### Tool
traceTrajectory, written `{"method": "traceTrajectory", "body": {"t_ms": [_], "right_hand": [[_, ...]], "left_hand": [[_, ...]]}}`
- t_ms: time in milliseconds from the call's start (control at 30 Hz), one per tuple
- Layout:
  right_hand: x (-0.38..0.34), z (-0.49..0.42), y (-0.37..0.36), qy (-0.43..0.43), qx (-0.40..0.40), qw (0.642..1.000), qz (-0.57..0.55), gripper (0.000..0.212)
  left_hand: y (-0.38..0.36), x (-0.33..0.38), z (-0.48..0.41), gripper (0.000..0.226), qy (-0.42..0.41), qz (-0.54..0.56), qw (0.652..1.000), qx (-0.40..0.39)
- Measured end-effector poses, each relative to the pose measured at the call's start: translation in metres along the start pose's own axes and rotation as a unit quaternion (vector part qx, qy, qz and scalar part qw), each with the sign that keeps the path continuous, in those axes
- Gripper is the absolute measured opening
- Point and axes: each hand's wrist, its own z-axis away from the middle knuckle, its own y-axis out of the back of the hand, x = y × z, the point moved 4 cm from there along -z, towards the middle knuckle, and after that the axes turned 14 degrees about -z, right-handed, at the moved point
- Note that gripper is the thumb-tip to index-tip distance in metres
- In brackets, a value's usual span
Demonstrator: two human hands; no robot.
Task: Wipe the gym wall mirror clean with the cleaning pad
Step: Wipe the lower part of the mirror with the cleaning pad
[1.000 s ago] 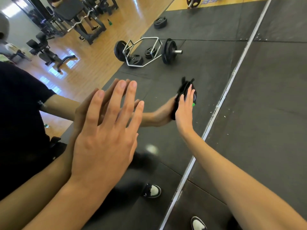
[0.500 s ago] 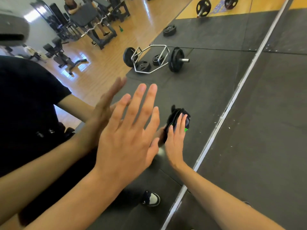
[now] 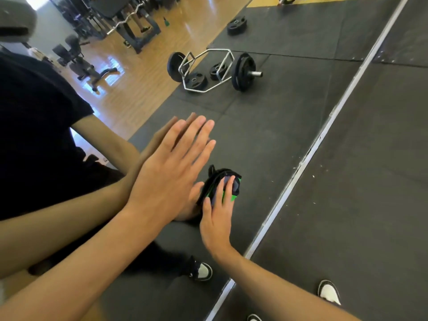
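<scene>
**Both hands flat on mirror glass; pad under right hand**

Far left: reflection of the person in a black T-shirt point(image 3: 34, 117), with reflected weight benches point(image 3: 125, 17) on a wood floor behind.

Left hand point(image 3: 166, 170): palm toward the gym wall mirror point(image 3: 266, 135), fingers straight and together, nothing held. Its reflection sits directly behind it, fingertips meeting, so the hand appears to be flat on the glass.

Upper centre, in reflection: a hex trap bar point(image 3: 208, 70) loaded with black plates, lying on black rubber matting; one loose weight plate point(image 3: 236, 25) farther back.

Right hand point(image 3: 217, 218): just right of and lower than the left hand. Fingers extended, pressing the cleaning pad point(image 3: 220, 181) against the mirror. The pad is black with green patches, bunched, sticking out past the fingertips. Fingers lie over it rather than curling round it.

Right of the hand: the mirror's metal bottom edge point(image 3: 312, 154) runs diagonally, low on the wall, where glass meets the rubber floor mat point(image 3: 370, 193).

Bottom right: a black-and-white sneaker point(image 3: 328, 293) on the mat.
</scene>
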Motion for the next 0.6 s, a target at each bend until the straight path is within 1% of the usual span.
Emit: {"method": "traceTrajectory", "body": {"t_ms": [33, 67, 100, 133, 200, 233, 300, 333, 367, 433, 500, 567, 600], "right_hand": [[0.007, -0.007, 0.001, -0.003, -0.007, 1.0, 0.018, 0.057], [0.013, -0.022, 0.004, -0.001, -0.005, 0.999, 0.048, 0.061], [0.018, -0.045, 0.01, 0.009, 0.011, 0.997, 0.079, 0.069], [0.02, -0.077, 0.02, 0.024, 0.035, 0.994, 0.098, 0.071], [0.007, -0.154, 0.056, 0.035, 0.059, 0.991, 0.114, 0.058], [-0.002, -0.192, 0.078, 0.036, 0.067, 0.991, 0.106, 0.057], [-0.019, -0.241, 0.115, 0.016, 0.084, 0.996, 0.017, 0.056], [-0.02, -0.246, 0.119, -0.002, 0.104, 0.994, -0.038, 0.054], [-0.019, -0.235, 0.113, -0.023, 0.116, 0.991, -0.067, 0.054], [0.005, -0.176, 0.076, -0.025, 0.106, 0.993, -0.053, 0.057], [0.029, -0.086, 0.029, -0.007, 0.061, 0.998, -0.023, 0.063], [0.037, -0.002, -0.001, -0.036, 0.0, 0.998, -0.047, 0.065], [0.034, 0.023, -0.005, -0.057, -0.018, 0.996, -0.063, 0.065]], "left_hand": [[-0.002, 0.001, 0.0, 0.089, 0.002, -0.001, 1.0, 0.001], [-0.003, 0.001, 0.0, 0.09, 0.005, 0.0, 1.0, 0.004], [-0.004, 0.001, 0.0, 0.091, 0.008, 0.004, 1.0, 0.008], [-0.005, 0.001, 0.0, 0.092, 0.008, 0.008, 1.0, 0.009], [-0.005, 0.001, 0.0, 0.092, 0.007, 0.016, 1.0, 0.01], [-0.004, 0.001, -0.001, 0.092, 0.006, 0.017, 1.0, 0.011], [-0.003, 0.0, -0.002, 0.092, 0.005, 0.013, 1.0, 0.008], [-0.003, 0.0, -0.002, 0.092, 0.005, 0.01, 1.0, 0.004], [-0.001, -0.001, -0.002, 0.092, 0.003, 0.012, 1.0, 0.001], [-0.001, -0.001, -0.001, 0.091, 0.006, 0.015, 1.0, -0.001], [-0.001, 0.0, -0.002, 0.09, 0.008, 0.011, 1.0, 0.002], [-0.001, 0.001, -0.001, 0.09, 0.004, -0.001, 1.0, 0.004], [-0.001, 0.001, 0.0, 0.091, 0.003, -0.012, 1.0, 0.007]]}}
